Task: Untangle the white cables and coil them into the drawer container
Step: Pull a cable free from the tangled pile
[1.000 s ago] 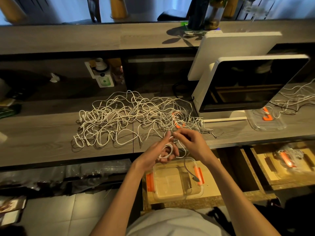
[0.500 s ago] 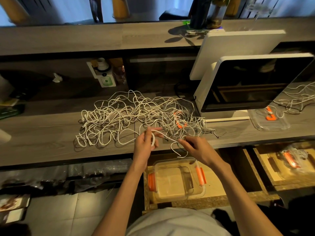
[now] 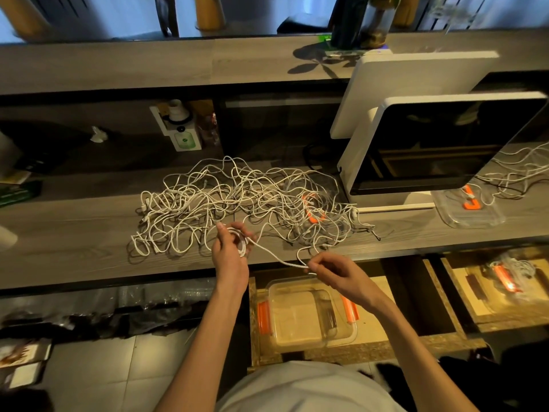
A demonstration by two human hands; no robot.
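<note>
From your head camera, your left hand (image 3: 230, 252) is raised over the near edge of the counter (image 3: 74, 233), its grip curled round a small coil of white cable (image 3: 242, 243) wound about the fingers. A single strand (image 3: 276, 257) runs from that coil down and right to your right hand (image 3: 335, 270), whose thumb and forefinger pinch it just beyond the counter's near edge. A loop of the same cable rises from that pinch toward the heap.

The tangle of white cables (image 3: 225, 203) sprawls across the middle of the counter, just beyond both hands, with an orange clip (image 3: 310, 208) showing through its right part. Below your right hand, in the open drawer (image 3: 383, 349), sits the clear container (image 3: 306, 313) with orange latches at its left and right sides; no coil lies in it that you can see.

To the right a white-framed monitor (image 3: 439, 150) stands on the counter, with a clear lid (image 3: 469, 211) and more white cable (image 3: 517, 171) beside it. A second drawer (image 3: 505, 286) at far right holds another container with cables.
</note>
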